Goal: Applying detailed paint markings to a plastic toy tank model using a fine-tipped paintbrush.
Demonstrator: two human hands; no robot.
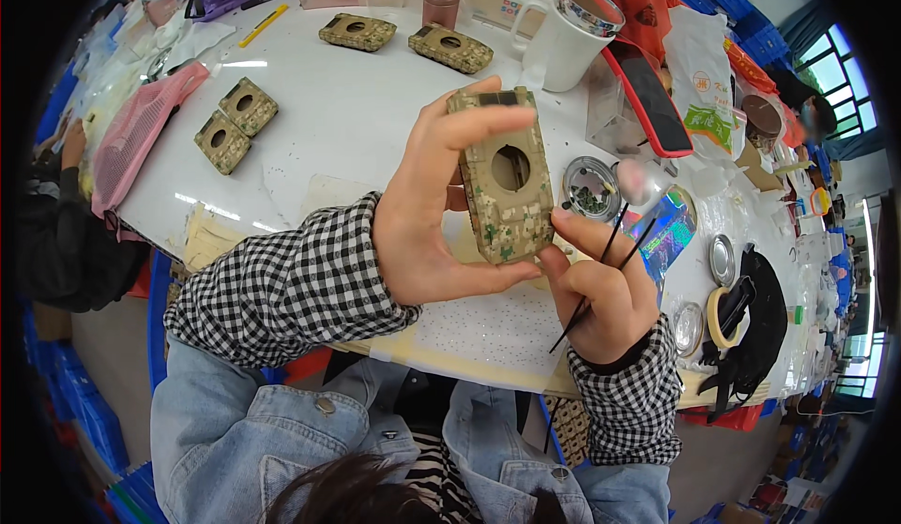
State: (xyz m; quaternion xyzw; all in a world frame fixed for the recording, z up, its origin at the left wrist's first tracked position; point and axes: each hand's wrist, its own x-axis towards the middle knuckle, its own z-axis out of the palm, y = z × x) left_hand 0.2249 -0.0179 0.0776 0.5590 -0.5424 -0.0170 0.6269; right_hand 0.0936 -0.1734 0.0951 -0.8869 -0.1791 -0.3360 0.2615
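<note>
My left hand [427, 210] grips a camouflage-painted toy tank hull [507, 182] with a round hole in its top, held upright above the white table [347, 121]. My right hand [601, 289] touches the hull's lower right edge with its fingertips and holds thin black tweezers [601, 271] whose tips point up toward a small round metal dish [589, 186] with small dark parts in it.
Two pairs of camouflage hulls lie on the table, one pair [235, 122] at the left and one pair [404, 41] at the back. A white mug [568, 41], a red-cased phone [648, 92], tape rolls [723, 318], a pink mesh basket [136, 135] and bags crowd the edges.
</note>
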